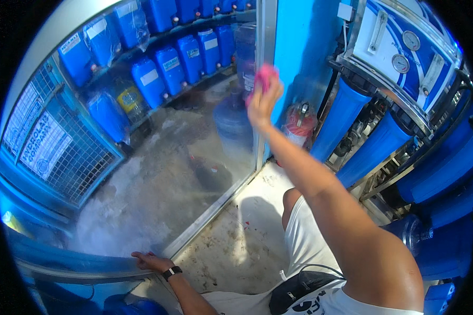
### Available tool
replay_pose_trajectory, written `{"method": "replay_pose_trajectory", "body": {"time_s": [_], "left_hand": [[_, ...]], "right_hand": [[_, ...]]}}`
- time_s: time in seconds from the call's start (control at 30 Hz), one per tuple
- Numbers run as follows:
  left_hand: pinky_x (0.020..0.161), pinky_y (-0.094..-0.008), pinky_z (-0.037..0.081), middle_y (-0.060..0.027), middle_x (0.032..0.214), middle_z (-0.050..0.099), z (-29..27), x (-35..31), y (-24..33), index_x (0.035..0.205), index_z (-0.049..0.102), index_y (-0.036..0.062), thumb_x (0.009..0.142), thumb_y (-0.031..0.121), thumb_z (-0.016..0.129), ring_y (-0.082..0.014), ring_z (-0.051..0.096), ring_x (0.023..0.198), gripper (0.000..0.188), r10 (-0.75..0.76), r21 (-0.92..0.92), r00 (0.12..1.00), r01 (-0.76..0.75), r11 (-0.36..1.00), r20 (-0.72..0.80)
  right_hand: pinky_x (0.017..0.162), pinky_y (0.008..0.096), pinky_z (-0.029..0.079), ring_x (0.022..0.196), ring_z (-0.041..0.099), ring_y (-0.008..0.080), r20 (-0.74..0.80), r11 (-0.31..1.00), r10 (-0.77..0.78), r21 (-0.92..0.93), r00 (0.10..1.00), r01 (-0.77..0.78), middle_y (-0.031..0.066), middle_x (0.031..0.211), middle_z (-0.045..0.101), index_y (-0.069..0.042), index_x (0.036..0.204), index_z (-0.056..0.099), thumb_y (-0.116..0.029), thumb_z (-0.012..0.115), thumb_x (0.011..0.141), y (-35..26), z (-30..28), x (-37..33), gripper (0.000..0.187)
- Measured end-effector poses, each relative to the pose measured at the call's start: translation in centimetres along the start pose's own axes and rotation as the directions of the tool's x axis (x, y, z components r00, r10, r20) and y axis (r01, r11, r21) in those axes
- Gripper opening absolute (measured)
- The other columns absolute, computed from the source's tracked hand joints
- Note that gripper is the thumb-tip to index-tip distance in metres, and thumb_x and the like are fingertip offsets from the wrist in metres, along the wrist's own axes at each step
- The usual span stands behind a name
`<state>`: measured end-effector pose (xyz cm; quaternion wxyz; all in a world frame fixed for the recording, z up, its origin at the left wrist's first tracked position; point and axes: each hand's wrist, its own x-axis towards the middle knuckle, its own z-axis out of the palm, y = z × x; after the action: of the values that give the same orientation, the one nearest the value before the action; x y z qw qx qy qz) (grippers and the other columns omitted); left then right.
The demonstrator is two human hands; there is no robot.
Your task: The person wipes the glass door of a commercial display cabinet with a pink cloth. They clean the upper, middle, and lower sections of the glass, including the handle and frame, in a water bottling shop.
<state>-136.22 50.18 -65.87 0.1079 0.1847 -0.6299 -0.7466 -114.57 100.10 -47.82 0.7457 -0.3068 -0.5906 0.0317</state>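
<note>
My right hand [264, 105] is raised at the end of an outstretched arm, closed round a crumpled pink cloth [268, 77]. It is at the upright metal frame [263, 47] on the right side of a large glass pane [157, 173]; whether the cloth touches the glass I cannot tell. The pane has a hazy, streaked look. Low on the left, my left hand [153, 261], with a dark band at its wrist, grips the frame edge near the pane's lower corner. Its fingertips are partly hidden.
Behind the glass, shelves hold several blue water containers [171, 68], and a large round bottle [232, 121] stands on the floor. To my right are blue filter housings [341, 115] under a panel with gauges [400, 63]. A red-topped container [299, 123] sits beside the frame.
</note>
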Motion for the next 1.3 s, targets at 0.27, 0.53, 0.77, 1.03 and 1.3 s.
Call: {"method": "replay_pose_trajectory", "body": {"time_s": [0.27, 0.53, 0.77, 1.03, 1.3], "left_hand": [[0.077, -0.0365, 0.039, -0.0046, 0.096, 0.041, 0.7, 0.1, -0.2, 0.117, 0.040, 0.0047, 0.096, 0.061, 0.066, -0.0175, 0.038, 0.081, 0.065, -0.008, -0.148, 1.000, 0.004, 0.989, -0.027], [0.072, -0.0331, 0.039, -0.0032, 0.096, 0.041, 0.4, 0.2, -0.4, 0.115, 0.040, 0.0095, 0.093, 0.066, 0.067, -0.0159, 0.039, 0.081, 0.066, -0.032, -0.114, 0.999, 0.033, 0.993, 0.009], [0.079, -0.0324, 0.041, -0.0029, 0.109, 0.051, -1.0, 2.0, -2.3, 0.117, 0.040, 0.0159, 0.095, 0.057, 0.070, -0.0164, 0.046, 0.094, 0.055, 0.058, -0.263, 0.991, -0.024, 0.964, 0.122], [0.080, -0.0324, 0.045, 0.0008, 0.098, 0.045, -1.0, -0.3, 0.6, 0.116, 0.044, 0.0139, 0.094, 0.058, 0.071, -0.0120, 0.042, 0.085, 0.056, -0.031, -0.232, 0.989, 0.064, 0.971, 0.145], [0.083, -0.0306, 0.043, -0.0014, 0.107, 0.043, -0.2, -0.5, -0.1, 0.122, 0.038, 0.0137, 0.095, 0.059, 0.069, -0.0131, 0.040, 0.091, 0.061, -0.036, -0.230, 0.994, 0.058, 0.972, 0.101]], "right_hand": [[0.110, 0.0489, 0.036, 0.127, 0.049, 0.0397, 0.115, 0.899, 0.437, -0.009, 0.892, -0.439, 0.0227, 0.130, 0.055, -0.003, 0.136, 0.052, -0.031, 0.058, 0.104, 1.7, -3.1, -8.0, 0.043], [0.111, 0.0505, 0.031, 0.126, 0.044, 0.0417, -0.092, 0.992, -0.012, 0.125, 0.996, 0.023, 0.0237, 0.132, 0.050, 0.001, 0.132, 0.049, -0.023, 0.061, 0.102, -1.2, 0.9, 2.1, 0.040], [0.112, 0.0528, 0.033, 0.131, 0.043, 0.0459, -0.135, 0.812, 0.548, -0.148, 0.825, -0.564, 0.0321, 0.135, 0.046, 0.005, 0.142, 0.045, -0.047, 0.048, 0.106, 10.1, -2.6, -25.0, 0.063], [0.088, 0.0457, 0.057, 0.100, 0.069, 0.0316, 0.049, 0.183, 0.982, -0.041, 0.181, -0.982, 0.0175, 0.114, 0.067, 0.002, 0.129, 0.057, -0.031, 0.052, 0.101, 16.9, -6.1, -40.2, 0.044], [0.108, 0.0493, 0.047, 0.126, 0.059, 0.0427, 0.146, 0.198, 0.979, -0.505, 0.143, -0.840, 0.0278, 0.138, 0.060, 0.000, 0.145, 0.045, -0.023, 0.048, 0.103, 5.3, -6.0, -47.2, 0.049]]}}
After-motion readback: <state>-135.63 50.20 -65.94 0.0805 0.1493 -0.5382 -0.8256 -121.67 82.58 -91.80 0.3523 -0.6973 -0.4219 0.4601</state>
